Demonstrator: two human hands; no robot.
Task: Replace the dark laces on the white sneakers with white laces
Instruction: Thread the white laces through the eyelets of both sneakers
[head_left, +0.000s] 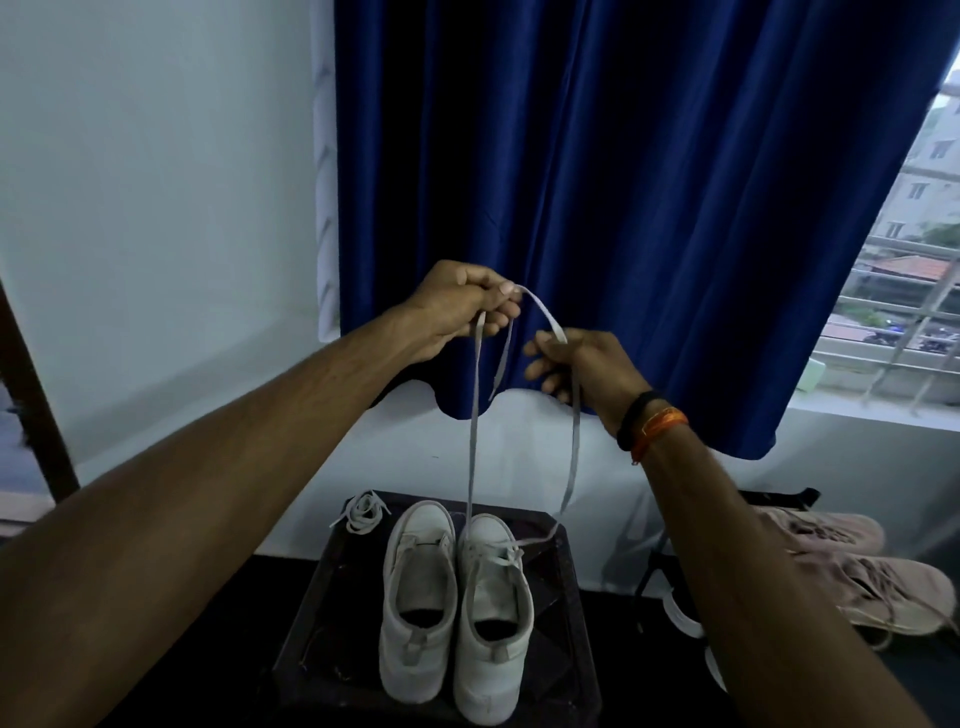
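Gripping a flat white lace (474, 415), both hands (462, 306) raised

The curtain (597, 182) across the upper middle is blue cloth with a soft, velvety sheen in its folds. The white lace (474, 415) at centre is flat woven cloth — matt. Both white sneakers (457, 608) at the bottom look smooth and matt, slightly scuffed. The bench (563, 597) under them is dark, with a dull gloss. At right, window bars (909, 332) look like metal — pale and smooth.
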